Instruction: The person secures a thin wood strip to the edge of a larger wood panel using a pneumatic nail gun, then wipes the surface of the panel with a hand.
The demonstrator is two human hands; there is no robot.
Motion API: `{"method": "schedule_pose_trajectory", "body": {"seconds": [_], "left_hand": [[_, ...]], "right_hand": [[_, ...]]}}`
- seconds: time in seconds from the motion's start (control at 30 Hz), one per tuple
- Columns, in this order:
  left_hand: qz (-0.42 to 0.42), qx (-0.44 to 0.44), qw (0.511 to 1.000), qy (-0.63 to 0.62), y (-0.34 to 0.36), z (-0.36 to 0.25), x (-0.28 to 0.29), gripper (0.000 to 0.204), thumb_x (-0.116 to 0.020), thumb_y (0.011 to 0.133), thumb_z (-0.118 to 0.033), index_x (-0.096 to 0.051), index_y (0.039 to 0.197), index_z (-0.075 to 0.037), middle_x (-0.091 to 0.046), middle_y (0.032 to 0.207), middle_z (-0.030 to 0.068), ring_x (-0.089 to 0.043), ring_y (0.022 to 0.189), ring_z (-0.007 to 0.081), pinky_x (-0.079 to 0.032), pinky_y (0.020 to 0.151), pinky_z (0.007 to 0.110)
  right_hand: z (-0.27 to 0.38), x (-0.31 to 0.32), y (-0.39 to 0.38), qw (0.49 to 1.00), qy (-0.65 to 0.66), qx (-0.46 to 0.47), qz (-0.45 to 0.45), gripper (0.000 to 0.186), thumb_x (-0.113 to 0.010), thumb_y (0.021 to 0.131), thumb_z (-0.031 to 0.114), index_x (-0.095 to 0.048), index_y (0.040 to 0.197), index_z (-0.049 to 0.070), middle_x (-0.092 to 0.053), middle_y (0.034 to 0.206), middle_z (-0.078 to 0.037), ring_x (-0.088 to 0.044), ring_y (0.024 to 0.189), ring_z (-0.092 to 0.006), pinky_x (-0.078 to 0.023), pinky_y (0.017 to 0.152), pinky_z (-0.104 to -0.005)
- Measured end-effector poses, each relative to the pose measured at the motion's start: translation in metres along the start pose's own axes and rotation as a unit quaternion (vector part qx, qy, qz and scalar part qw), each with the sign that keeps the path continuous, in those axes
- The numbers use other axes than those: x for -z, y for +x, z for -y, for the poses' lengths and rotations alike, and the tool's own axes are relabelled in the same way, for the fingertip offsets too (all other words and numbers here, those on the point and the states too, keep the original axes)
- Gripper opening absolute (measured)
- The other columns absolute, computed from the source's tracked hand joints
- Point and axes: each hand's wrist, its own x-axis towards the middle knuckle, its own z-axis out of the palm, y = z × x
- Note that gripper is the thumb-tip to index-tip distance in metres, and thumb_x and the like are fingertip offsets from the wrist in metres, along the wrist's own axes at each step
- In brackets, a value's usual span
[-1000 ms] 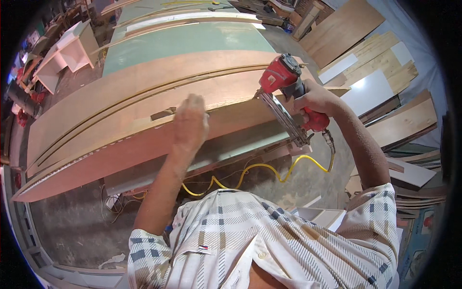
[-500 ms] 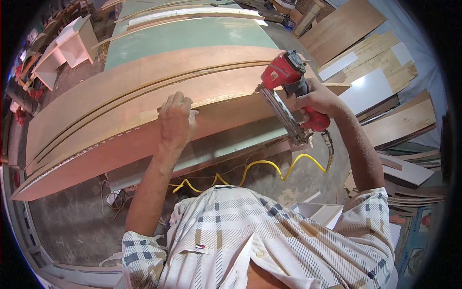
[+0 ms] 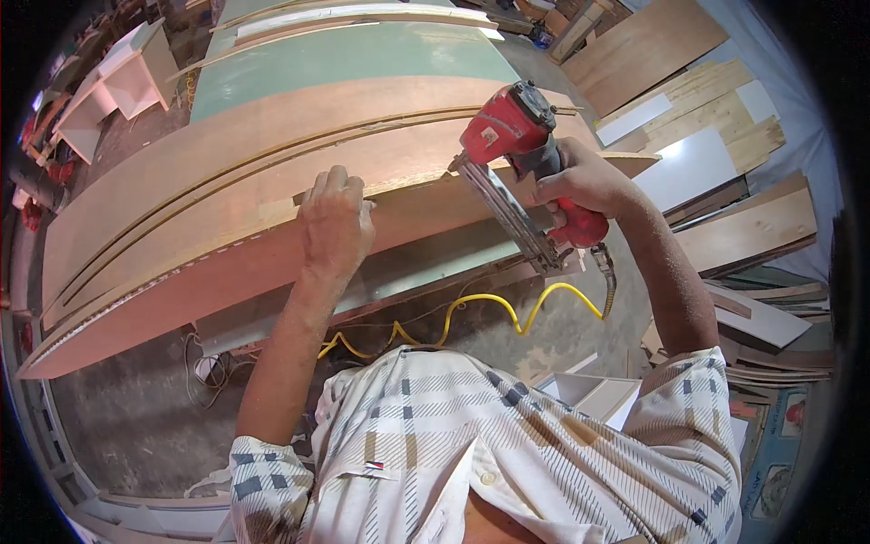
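My left hand (image 3: 335,227) has its fingers curled over the upper edge of a long pinkish board (image 3: 181,290) standing on edge along a flat pale board assembly (image 3: 217,145) with narrow strips along it. A small dark piece (image 3: 300,198) lies by those fingers, mostly hidden. My right hand (image 3: 575,181) grips a red and black nail gun (image 3: 503,122) by its handle, with the nose at the board's top edge, right of my left hand. A yellow coiled air hose (image 3: 489,299) hangs below, trailing from the gun's metal fitting.
A green-topped worktable (image 3: 353,63) carries long strips behind the boards. A white cabinet piece (image 3: 136,77) stands at back left. Plywood sheets (image 3: 643,50) and offcuts (image 3: 743,231) are stacked along the right. Thin cables (image 3: 204,372) lie on the concrete floor (image 3: 127,426).
My left hand has moved left along the board edge since a second ago. The nail gun in my right hand has shifted left and slightly toward the back.
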Motion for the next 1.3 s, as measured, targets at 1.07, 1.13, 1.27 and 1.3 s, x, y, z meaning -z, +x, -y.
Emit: {"method": "schedule_pose_trajectory", "body": {"seconds": [1.07,1.13,1.27,1.3], "left_hand": [[0.019,-0.035,0.998,-0.057,-0.007,0.015,0.031,0.023,-0.081,0.08,-0.015,-0.07,0.096,-0.003,-0.063,0.102,0.0136,-0.064,0.103,0.0334,-0.053,0.086,0.047],[0.058,0.048,0.996,-0.04,-0.01,0.036,0.05,0.025,-0.082,0.081,-0.016,-0.071,0.098,-0.003,-0.064,0.102,0.0145,-0.064,0.102,0.0349,-0.053,0.085,0.048],[0.116,0.043,0.991,-0.059,-0.014,0.061,0.079,0.024,-0.082,0.081,-0.017,-0.071,0.097,-0.002,-0.064,0.102,0.0154,-0.065,0.1,0.0362,-0.053,0.085,0.049],[0.101,0.026,0.992,-0.067,-0.015,0.064,0.079,0.022,-0.082,0.081,-0.015,-0.071,0.095,-0.002,-0.063,0.101,0.016,-0.064,0.1,0.0365,-0.053,0.084,0.049]], "right_hand": [[0.027,-0.013,-0.012,0.999,-0.039,-0.017,0.009,0.032,-0.071,0.074,0.001,-0.063,0.105,-0.001,-0.062,0.069,-0.006,-0.061,0.051,-0.016,-0.052,0.048,-0.0308],[0.021,-0.013,-0.009,0.999,-0.037,-0.018,-0.002,0.032,-0.071,0.075,0.001,-0.062,0.106,-0.002,-0.061,0.069,-0.006,-0.061,0.051,-0.0159,-0.052,0.048,-0.0313],[0.025,-0.014,-0.013,0.998,-0.005,-0.036,-0.048,0.034,-0.073,0.074,0.0,-0.062,0.106,-0.002,-0.06,0.069,-0.005,-0.061,0.051,-0.0156,-0.053,0.047,-0.0325],[0.025,-0.018,-0.019,0.998,-0.004,-0.04,-0.056,0.034,-0.073,0.074,0.0,-0.062,0.106,-0.002,-0.06,0.069,-0.005,-0.061,0.051,-0.0156,-0.053,0.047,-0.0325]]}}
